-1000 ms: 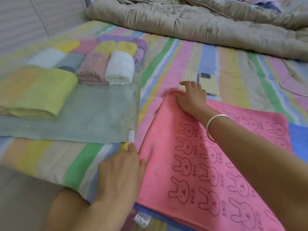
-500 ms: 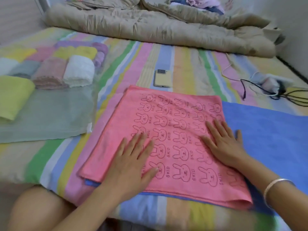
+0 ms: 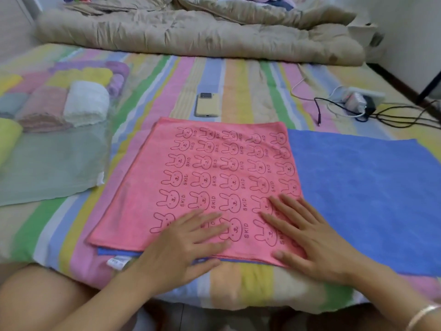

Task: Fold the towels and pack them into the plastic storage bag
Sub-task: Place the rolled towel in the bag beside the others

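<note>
A pink towel (image 3: 214,177) printed with rows of dark red rabbit faces and the word SKID lies over a plain blue towel (image 3: 358,199) on a bed sheet (image 3: 238,87) striped in pastel green, pink, blue, yellow and white. Beyond are a beige quilt (image 3: 191,37) and a pale yellow phone (image 3: 207,105). At left, a white rolled towel (image 3: 86,103) and a dusty pink rolled towel (image 3: 40,108) sit in a pale grey-green storage bag (image 3: 52,168).

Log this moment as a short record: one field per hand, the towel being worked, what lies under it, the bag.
left hand: flat across the pink towel, near edge
right hand: flat on its near right corner
pink towel: folded, lying on the blue towel
blue towel: spread, showing to the right
storage bag: left on the bed, rolled towels at its far end
</note>
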### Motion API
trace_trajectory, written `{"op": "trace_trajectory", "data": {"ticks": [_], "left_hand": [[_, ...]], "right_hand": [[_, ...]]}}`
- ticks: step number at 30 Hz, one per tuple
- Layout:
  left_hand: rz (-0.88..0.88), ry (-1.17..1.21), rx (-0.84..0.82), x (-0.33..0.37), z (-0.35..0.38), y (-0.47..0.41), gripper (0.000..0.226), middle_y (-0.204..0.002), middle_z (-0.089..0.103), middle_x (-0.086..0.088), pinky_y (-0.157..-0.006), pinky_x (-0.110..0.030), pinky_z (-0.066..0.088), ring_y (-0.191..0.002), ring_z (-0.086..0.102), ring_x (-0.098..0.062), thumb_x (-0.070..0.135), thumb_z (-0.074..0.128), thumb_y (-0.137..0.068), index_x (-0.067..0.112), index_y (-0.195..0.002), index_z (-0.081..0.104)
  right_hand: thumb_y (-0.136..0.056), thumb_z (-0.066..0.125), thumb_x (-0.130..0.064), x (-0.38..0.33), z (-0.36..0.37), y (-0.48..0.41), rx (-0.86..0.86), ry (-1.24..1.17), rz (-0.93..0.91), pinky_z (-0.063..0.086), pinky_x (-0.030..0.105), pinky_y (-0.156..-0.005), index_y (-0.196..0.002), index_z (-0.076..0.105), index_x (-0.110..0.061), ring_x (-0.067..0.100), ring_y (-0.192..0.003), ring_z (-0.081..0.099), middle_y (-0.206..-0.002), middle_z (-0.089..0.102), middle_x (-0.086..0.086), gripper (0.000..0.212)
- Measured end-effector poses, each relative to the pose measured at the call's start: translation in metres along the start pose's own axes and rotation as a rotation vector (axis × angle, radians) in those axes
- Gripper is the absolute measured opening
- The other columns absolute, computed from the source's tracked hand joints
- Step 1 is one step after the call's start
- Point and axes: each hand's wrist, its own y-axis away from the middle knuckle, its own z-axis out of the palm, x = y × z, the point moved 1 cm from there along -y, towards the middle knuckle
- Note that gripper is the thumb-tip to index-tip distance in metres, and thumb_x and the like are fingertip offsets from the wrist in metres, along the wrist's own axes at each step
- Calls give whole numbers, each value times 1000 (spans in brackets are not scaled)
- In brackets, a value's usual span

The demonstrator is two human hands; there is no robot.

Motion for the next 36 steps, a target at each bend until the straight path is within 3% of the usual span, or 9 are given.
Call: {"op": "trace_trajectory", "data": {"ticks": [9, 12, 14, 16, 20, 23, 26, 30, 36], "left_hand": [[-189, 87, 83, 19, -7, -39, 26, -79, 65, 15, -65, -32, 51, -75, 59, -7, 36, 63, -86, 23, -64, 62], [-270, 82, 81, 32, 11, -86, 27, -116, 64, 7, -96, -38, 48, -112, 55, -12, 39, 53, -90, 24, -106, 67], [-310, 52, -97, 41, 31, -106, 61, -159, 24, 2, -121, -38, 11, -148, 13, -14, 54, 35, -93, 25, -147, 37], [-301, -17, -286, 45, 47, -111, 73, -162, -11, 1, -120, -42, -8, -146, -22, -12, 65, 11, -94, 25, -155, 5], [-281, -21, -496, 47, 50, -108, 77, -156, -31, -2, -118, -45, -16, -139, -38, -11, 68, -1, -87, 30, -152, -16], [-280, 76, -473, 47, 43, -115, 66, -163, -9, -4, -120, -44, -8, -148, -16, -16, 59, 21, -91, 38, -153, 9], [-438, 268, -116, 63, 33, -140, 30, -120, 56, 8, -101, -39, 41, -115, 49, -14, 45, 47, -86, 32, -108, 61], [-737, 68, -349, 84, 32, -182, 46, -95, 61, -1, -68, -34, 41, -91, 59, -27, 67, 53, -82, 21, -88, 52], [-682, -75, -642, 96, 43, -201, 58, -121, 53, -12, -80, -37, 41, -110, 53, -30, 53, 58, -86, 9, -124, 49]], "right_hand": [[-83, 0, -79, 35, -15, -49, 76, -272, 176, 3, 36, -121, -145, 33, -45, 3, -147, 4, -158, 16, -19, 78], [-79, 1, -78, 61, -9, -104, 42, -178, 275, 1, 39, -121, -149, 24, -40, 11, -149, -1, -161, 9, -11, 83], [-91, 12, -65, 84, -5, -137, 17, -130, 352, -1, 41, -120, -151, 20, -38, 14, -149, -2, -162, 6, -9, 66], [-99, 21, -54, 108, -4, -163, 6, -76, 402, -3, 43, -120, -152, 15, -37, 16, -149, -6, -162, 1, -7, 56], [-99, 24, -54, 148, -8, -189, 25, -89, 547, -1, 44, -120, -154, 12, -31, 23, -149, -6, -163, -1, -1, 60], [-98, 31, -51, 166, -14, -195, 140, -152, 648, 7, 43, -120, -153, 18, -24, 31, -148, 5, -161, 9, 12, 63], [-95, 47, -37, 167, -24, -186, 483, -62, 699, 32, 44, -105, -141, 43, -16, 34, -133, 35, -142, 43, 15, 50], [-91, 55, -36, 161, -27, -182, 477, -330, 817, 43, 39, -88, -127, 48, -11, 34, -115, 54, -123, 59, 12, 44], [-83, 65, -28, 157, -34, -187, 292, -591, 895, 48, 37, -85, -123, 36, -12, 27, -92, 60, -103, 58, 7, 52]]}}
